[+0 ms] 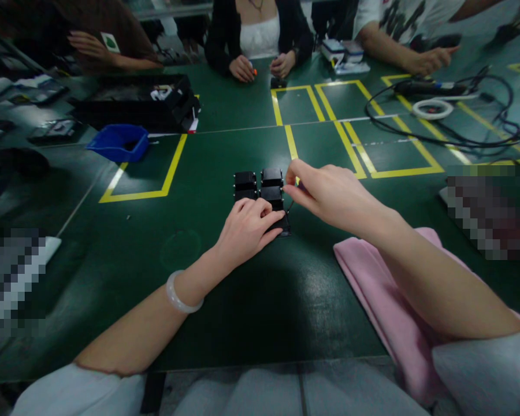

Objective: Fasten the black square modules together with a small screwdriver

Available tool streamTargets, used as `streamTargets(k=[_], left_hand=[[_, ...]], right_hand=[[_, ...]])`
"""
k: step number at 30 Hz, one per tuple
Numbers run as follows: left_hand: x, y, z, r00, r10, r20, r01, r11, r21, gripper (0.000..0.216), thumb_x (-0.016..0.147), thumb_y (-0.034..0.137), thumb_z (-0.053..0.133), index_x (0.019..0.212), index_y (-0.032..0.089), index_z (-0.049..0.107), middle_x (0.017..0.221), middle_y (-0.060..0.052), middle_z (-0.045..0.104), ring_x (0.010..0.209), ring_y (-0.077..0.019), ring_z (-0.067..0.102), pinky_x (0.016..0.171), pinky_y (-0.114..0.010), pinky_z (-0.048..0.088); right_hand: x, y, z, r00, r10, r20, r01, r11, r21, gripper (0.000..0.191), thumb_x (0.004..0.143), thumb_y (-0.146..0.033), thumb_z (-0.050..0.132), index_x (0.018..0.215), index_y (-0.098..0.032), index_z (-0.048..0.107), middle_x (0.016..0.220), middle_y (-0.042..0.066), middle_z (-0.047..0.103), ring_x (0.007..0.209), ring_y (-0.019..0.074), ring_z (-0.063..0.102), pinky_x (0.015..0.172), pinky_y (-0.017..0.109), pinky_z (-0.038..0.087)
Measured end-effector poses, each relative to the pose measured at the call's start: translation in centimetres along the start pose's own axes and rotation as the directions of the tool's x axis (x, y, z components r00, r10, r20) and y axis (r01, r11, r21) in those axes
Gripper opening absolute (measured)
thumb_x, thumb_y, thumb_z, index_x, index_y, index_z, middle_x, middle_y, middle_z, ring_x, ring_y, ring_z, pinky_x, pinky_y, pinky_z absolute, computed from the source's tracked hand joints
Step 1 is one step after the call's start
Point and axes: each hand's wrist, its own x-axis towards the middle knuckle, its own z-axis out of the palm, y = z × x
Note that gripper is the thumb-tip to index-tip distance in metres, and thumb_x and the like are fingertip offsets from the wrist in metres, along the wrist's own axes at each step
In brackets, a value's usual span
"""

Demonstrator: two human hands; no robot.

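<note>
Several small black blocks [271, 177] sit in two columns on the green table, with small shiny pins or screws along their sides. My left hand [247, 228] rests over the near blocks, its thumb and index finger closed around the nearest one at the right. At that block's right side is my right hand [325, 193], thumb and forefinger pinched together. From the pinch a thin dark tool [290, 206] points down to the block's edge; its handle is mostly hidden by my fingers, so its kind is unclear.
A pink cloth [372, 283] lies under my right forearm. Left of centre are a blue bin [120, 143] and stacked black trays [173, 101]. Black cables [448, 138] coil at the right. Yellow tape [169, 173] marks the table. Several people sit opposite, one with both hands [241, 69] on small parts.
</note>
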Motion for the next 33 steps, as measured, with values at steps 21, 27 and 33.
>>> streamTargets(k=[21,27,33], left_hand=[[0.02,0.02,-0.09,1.000,-0.004,0.005,0.004,1.000,-0.013,0.028,0.093,0.031,0.054,0.119,0.021,0.059,0.099,-0.006,0.056,0.092,-0.0217,0.052,0.084,-0.038,0.038],[0.11,0.01,-0.12,1.000,0.001,0.005,-0.001,1.000,-0.014,0.029,0.093,0.031,0.054,0.119,0.020,0.059,0.099,-0.006,0.056,0.091,-0.0213,0.052,0.083,-0.037,0.038],[0.13,0.07,-0.07,1.000,-0.002,0.001,0.002,1.000,-0.004,0.029,0.092,0.032,0.055,0.119,0.021,0.060,0.099,-0.006,0.056,0.091,-0.0213,0.052,0.083,-0.037,0.038]], right_hand=[[-0.02,-0.03,-0.03,1.000,-0.025,-0.009,0.026,0.998,0.054,0.029,0.094,-0.033,0.035,0.113,-0.020,0.051,0.079,0.003,0.066,0.063,0.0155,0.055,0.055,0.026,0.025],[-0.06,0.01,0.03,0.999,-0.032,-0.001,0.032,0.999,0.037,0.028,0.094,-0.031,0.035,0.113,-0.020,0.052,0.077,0.003,0.066,0.061,0.0147,0.053,0.055,0.026,0.025],[-0.11,0.04,0.04,1.000,-0.027,-0.011,0.027,0.998,0.062,0.030,0.093,-0.033,0.035,0.115,-0.019,0.050,0.080,0.004,0.066,0.063,0.0147,0.054,0.056,0.026,0.026]])
